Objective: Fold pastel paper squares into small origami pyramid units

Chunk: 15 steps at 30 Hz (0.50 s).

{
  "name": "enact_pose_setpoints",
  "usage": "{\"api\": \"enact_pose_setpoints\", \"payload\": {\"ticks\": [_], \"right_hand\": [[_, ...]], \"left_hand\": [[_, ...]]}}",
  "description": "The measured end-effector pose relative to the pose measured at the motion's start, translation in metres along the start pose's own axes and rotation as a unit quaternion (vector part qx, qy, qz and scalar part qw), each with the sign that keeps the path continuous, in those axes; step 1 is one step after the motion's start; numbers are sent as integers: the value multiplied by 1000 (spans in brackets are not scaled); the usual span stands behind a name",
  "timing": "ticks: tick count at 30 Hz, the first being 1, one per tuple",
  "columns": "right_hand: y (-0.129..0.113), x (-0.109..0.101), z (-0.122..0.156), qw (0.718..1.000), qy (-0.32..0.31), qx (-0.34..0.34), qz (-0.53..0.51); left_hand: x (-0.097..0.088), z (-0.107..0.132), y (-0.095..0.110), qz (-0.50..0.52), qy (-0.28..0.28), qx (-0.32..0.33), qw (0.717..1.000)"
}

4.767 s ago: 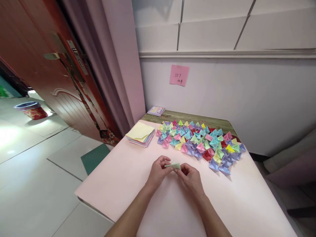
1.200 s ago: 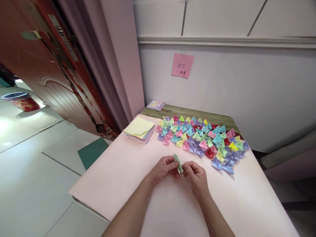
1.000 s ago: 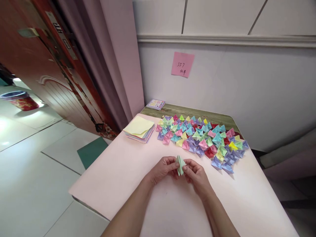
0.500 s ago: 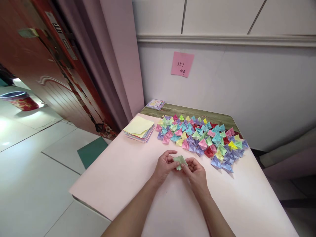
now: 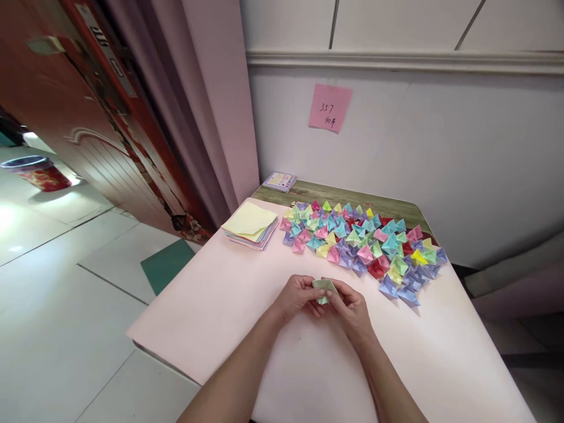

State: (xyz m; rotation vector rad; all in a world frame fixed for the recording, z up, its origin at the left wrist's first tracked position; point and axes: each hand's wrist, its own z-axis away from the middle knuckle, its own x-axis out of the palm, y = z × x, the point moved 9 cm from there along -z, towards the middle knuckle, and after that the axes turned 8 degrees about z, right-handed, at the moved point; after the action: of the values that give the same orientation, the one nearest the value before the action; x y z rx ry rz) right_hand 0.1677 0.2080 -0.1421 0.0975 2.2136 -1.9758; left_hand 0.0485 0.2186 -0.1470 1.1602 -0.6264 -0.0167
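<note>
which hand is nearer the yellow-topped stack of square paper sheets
Left. The left hand is on the person's side of the yellow-topped stack of square paper sheets and to its right; the right hand is farther right; both hold pale green folded paper.

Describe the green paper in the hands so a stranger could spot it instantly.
Find the pink-covered table by the wall. Near its middle, the left hand and right hand together hold a small pale green folded paper. Unlike the colourful folded shapes spread beyond it, some also green, it alone is held.
</note>
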Motion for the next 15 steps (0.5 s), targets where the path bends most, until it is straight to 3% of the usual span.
{"api": "enact_pose_setpoints", "payload": {"ticks": [6, 15], "right_hand": [[-1, -5, 0, 999, 22, -16, 19], [-21, -7, 2, 995, 3, -92, 29]], "left_hand": [[8, 2, -4, 38, -36, -23, 998], [7, 0, -6, 108, -27, -19, 994]]}}
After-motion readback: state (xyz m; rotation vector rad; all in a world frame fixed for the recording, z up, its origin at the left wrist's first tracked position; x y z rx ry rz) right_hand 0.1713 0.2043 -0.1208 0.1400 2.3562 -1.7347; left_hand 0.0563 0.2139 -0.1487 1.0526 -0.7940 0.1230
